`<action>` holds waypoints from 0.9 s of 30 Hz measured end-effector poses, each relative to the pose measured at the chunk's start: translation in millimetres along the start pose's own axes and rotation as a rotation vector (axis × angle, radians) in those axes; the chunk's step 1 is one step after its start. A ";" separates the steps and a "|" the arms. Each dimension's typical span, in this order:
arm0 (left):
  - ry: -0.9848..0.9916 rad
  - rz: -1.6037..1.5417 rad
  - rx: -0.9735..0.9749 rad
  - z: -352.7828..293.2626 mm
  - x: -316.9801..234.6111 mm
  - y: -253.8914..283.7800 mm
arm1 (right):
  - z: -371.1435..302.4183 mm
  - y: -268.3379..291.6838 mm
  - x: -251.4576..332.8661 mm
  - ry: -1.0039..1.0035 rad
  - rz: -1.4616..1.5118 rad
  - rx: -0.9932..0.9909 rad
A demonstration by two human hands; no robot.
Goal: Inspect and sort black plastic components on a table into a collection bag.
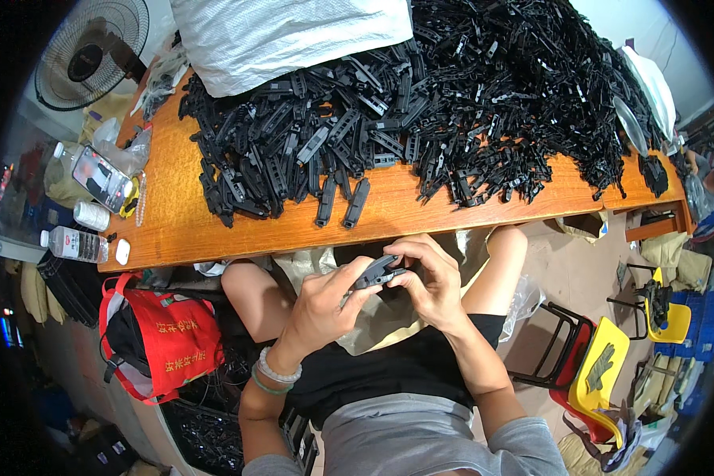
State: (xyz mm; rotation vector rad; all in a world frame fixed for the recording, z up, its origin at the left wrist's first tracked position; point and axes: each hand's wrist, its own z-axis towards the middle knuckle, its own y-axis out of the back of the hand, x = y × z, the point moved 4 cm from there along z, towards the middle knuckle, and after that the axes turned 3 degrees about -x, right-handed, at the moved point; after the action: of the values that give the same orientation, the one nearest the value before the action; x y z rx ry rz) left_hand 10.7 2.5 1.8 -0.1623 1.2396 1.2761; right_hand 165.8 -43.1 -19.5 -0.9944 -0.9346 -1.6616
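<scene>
A glossy orange-brown wooden table [165, 218] stretched before the person, bearing a broad heap of small black plastic pieces [516, 95] on the right and, beside it, a heap of longer black plastic pieces [293, 131]. A white woven sack [293, 40] covered part of the longer ones. Over the lap, near the table's front edge, the left hand [328, 305] and right hand [431, 287] both gripped one oblong black plastic part [373, 274] between thumbs and fingers.
</scene>
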 end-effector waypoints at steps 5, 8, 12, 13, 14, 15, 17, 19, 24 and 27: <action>-0.021 -0.013 0.012 2.1 0.8 -0.4 | -1.7 0.4 -2.0 -0.011 -0.009 -0.033; 0.016 -0.031 0.036 3.8 0.4 0.2 | -1.5 -0.3 -4.4 -0.024 0.005 -0.050; -0.018 -0.037 0.010 3.3 4.5 -4.5 | -0.2 2.8 -4.8 -0.007 -0.040 -0.057; -0.008 -0.040 0.009 3.2 5.7 -5.2 | -0.7 3.3 -5.7 -0.008 -0.041 -0.059; -0.008 -0.042 0.011 3.1 6.3 -5.7 | -1.3 4.0 -7.3 -0.002 -0.037 -0.067; 0.033 -0.064 0.025 3.3 8.1 -6.6 | -1.9 5.2 -8.6 0.005 -0.034 -0.076; 0.072 -0.089 0.040 3.1 11.4 -5.2 | -4.2 8.1 -15.1 -0.058 0.000 -0.029; 0.247 -0.192 0.226 1.3 20.6 -8.0 | -6.6 7.5 -22.3 -0.157 0.041 0.054; 0.171 -0.189 0.227 10.2 11.7 -9.6 | -4.8 14.7 -18.6 -0.119 0.047 0.049; 0.136 -0.161 0.191 11.0 8.8 -11.9 | -4.9 18.1 -16.6 -0.101 0.036 0.030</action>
State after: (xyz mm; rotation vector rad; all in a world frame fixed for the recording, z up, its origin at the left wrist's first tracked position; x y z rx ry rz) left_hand 24.7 11.1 -6.5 -0.2089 1.4276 1.0152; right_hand 185.8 -46.6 -34.2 -1.0773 -0.9998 -1.5755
